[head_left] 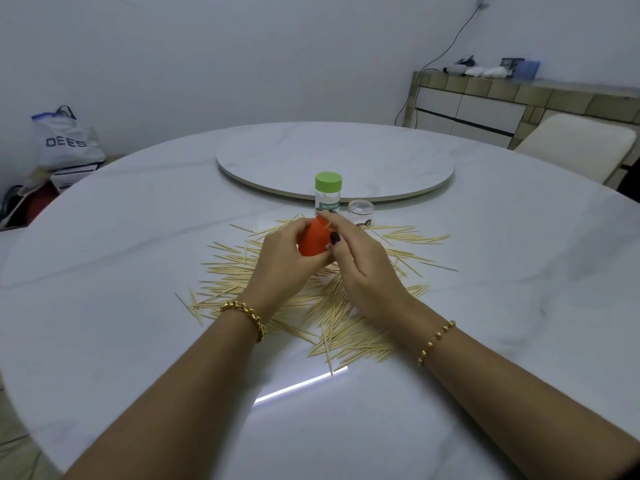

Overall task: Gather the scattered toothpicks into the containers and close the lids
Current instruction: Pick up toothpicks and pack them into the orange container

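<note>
Many wooden toothpicks (332, 317) lie scattered in a wide heap on the white marble table (138, 258). My left hand (280, 261) grips an orange lid (311, 242) above the heap. My right hand (360, 261) pinches a toothpick at the orange lid's top edge. Behind the hands stands a clear toothpick container with a green lid (328, 194), closed. Right of it stands a second clear container (361, 211) with no lid on it; its inside is unclear.
A round marble turntable (336, 161) sits on the table behind the containers. A cream chair (578, 143) stands at the right edge, a sideboard (485, 105) behind it. A plastic bag (65, 140) and boxes lie off the table at the left.
</note>
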Motion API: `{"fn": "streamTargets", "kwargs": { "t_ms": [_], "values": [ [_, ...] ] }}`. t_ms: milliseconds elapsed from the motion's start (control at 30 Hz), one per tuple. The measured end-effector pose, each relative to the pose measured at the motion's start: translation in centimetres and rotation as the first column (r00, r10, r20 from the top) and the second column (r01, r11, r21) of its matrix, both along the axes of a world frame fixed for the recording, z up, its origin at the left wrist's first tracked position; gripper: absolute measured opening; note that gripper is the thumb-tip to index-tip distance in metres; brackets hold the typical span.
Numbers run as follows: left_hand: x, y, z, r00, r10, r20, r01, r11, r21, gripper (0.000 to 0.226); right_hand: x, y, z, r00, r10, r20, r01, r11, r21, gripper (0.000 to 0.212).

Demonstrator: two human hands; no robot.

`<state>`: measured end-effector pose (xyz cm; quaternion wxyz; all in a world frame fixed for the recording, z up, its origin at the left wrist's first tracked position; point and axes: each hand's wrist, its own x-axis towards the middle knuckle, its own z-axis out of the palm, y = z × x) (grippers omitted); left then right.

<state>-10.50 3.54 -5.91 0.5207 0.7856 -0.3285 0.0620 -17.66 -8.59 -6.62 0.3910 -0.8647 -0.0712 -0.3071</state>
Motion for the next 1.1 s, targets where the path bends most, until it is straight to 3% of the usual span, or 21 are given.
{"fn": "streamTargets", "kwargs": {
  "t_ms": [133,233,300,533,700,833,967,1100],
  "values": [
    [0.2,0.0,0.0,1.000,-0.003,-0.014,0.003,1.000,0.001,0.040,-0.2,-0.4,0.2,0.996,-0.051,0.072,0.058,0.994,-0.096,0.051],
    [0.3,0.0,-0.1,1.000,-0.006,-0.012,0.006,1.000,-0.011,0.037,-0.1,-1.0,-0.1,0.990,-0.102,0.101,0.132,0.926,-0.353,0.053],
    [0.3,0.0,0.0,1.000,-0.009,-0.010,0.008,1.000,-0.027,0.039,0.1,-1.3,-0.5,0.986,-0.147,0.079,0.167,0.884,-0.437,0.053],
    [0.0,0.1,0.1,1.000,-0.029,-0.004,0.029,0.999,-0.022,0.035,0.4,-2.8,-0.6,0.979,-0.201,0.024,0.199,0.930,-0.309,0.056],
    [0.1,0.2,0.1,1.000,-0.027,-0.008,0.027,0.999,-0.018,0.040,0.6,-2.9,-0.9,0.984,-0.166,-0.064,0.137,0.936,-0.323,0.058],
    [0.1,0.2,0.2,0.999,-0.032,-0.010,0.032,0.999,0.003,0.044,0.6,-4.1,-0.5,0.976,-0.209,-0.064,0.180,0.934,-0.310,0.058],
    [0.3,0.1,0.1,1.000,-0.022,-0.014,0.022,1.000,0.013,0.046,0.5,-7.4,-0.5,0.906,-0.346,-0.243,0.260,0.909,-0.327,0.040],
    [0.2,-0.2,-0.1,0.999,-0.040,-0.015,0.040,0.999,0.032,0.051,-0.3,-10.7,-0.8,0.795,-0.440,-0.417,0.346,0.894,-0.283,0.042]
  ]
}}
